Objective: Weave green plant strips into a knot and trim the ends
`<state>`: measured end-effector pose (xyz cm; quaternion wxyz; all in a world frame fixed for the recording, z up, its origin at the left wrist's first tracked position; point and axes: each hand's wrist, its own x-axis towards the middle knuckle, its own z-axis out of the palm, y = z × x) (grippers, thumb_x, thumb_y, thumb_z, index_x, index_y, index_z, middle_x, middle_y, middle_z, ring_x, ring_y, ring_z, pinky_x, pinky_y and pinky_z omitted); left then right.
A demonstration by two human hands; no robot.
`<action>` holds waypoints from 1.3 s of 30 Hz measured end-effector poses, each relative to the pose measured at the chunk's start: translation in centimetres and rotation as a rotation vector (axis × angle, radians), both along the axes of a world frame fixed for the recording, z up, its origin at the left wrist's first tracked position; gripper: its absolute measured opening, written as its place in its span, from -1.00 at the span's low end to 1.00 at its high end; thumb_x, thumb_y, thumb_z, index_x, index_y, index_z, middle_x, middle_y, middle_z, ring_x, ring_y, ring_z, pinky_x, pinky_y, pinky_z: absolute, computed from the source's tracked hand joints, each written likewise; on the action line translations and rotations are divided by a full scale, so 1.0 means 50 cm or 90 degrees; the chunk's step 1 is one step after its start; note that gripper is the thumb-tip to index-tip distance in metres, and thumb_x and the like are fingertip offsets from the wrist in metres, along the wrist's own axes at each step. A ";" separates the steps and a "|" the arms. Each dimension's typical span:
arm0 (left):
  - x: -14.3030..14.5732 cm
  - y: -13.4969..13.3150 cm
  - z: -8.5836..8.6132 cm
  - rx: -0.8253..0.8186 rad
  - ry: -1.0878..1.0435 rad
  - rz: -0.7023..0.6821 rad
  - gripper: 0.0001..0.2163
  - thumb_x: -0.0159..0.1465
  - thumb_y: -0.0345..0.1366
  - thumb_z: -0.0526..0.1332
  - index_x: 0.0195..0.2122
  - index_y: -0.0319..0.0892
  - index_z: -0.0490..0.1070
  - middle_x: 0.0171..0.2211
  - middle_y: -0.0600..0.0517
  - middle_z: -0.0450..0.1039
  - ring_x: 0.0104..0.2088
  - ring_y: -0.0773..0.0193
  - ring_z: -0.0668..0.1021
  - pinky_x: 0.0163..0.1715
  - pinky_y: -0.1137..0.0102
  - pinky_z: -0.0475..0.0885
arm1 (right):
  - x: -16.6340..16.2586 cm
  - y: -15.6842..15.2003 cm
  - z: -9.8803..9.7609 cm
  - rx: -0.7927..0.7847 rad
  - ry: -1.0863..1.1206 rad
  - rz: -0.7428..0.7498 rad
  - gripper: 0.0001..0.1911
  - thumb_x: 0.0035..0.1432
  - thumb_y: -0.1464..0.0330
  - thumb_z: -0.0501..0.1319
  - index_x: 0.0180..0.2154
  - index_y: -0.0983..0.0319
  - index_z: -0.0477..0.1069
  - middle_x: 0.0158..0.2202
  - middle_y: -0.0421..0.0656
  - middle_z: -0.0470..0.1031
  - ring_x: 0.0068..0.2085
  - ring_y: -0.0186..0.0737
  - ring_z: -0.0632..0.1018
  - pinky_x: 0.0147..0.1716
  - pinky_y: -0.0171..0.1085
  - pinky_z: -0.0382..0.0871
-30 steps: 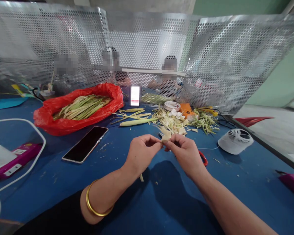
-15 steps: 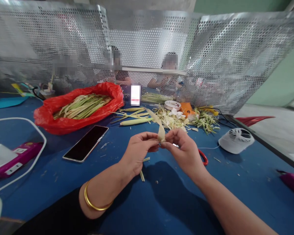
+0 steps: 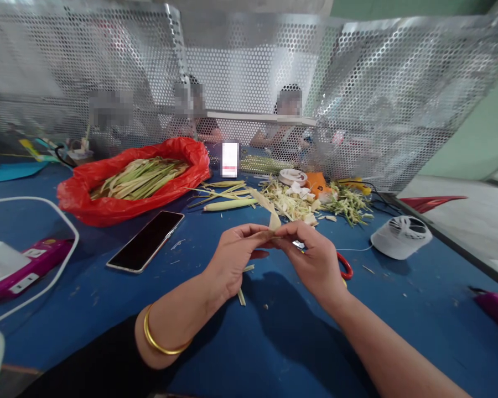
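Observation:
My left hand [image 3: 231,258] and my right hand [image 3: 315,257] meet above the blue table [image 3: 249,342], both pinching one pale leaf strip [image 3: 269,213] that sticks up and back from the fingertips. A gold bangle [image 3: 160,342] circles my left wrist. Under my right hand lie red-handled scissors [image 3: 343,265], partly hidden. Small leaf scraps [image 3: 241,296] lie on the table below my left hand.
A red bag [image 3: 128,185] of green-yellow strips sits at back left, a black phone [image 3: 146,241] in front of it. Leaf trimmings [image 3: 299,202] pile at back centre. A white fan [image 3: 400,236] stands right. A perforated metal screen [image 3: 249,83] has people behind it.
The folded leaf piece has opened into a longer strip pointing up and back. Both hands have stayed together and shifted slightly, the right thumb sliding along the strip.

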<state>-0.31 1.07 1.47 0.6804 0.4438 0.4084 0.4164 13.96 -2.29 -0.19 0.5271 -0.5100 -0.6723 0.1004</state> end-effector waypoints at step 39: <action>0.016 -0.011 -0.001 0.141 0.077 0.053 -0.92 0.01 -0.35 0.37 -0.46 -0.22 0.53 -0.47 0.03 0.56 -0.40 0.30 0.57 -0.31 0.43 0.46 | -0.005 0.007 -0.003 -0.204 0.353 0.039 -0.77 -0.07 0.30 0.33 -0.32 0.23 0.43 -0.47 -0.20 0.49 -0.41 -0.25 0.49 -0.37 -0.26 0.39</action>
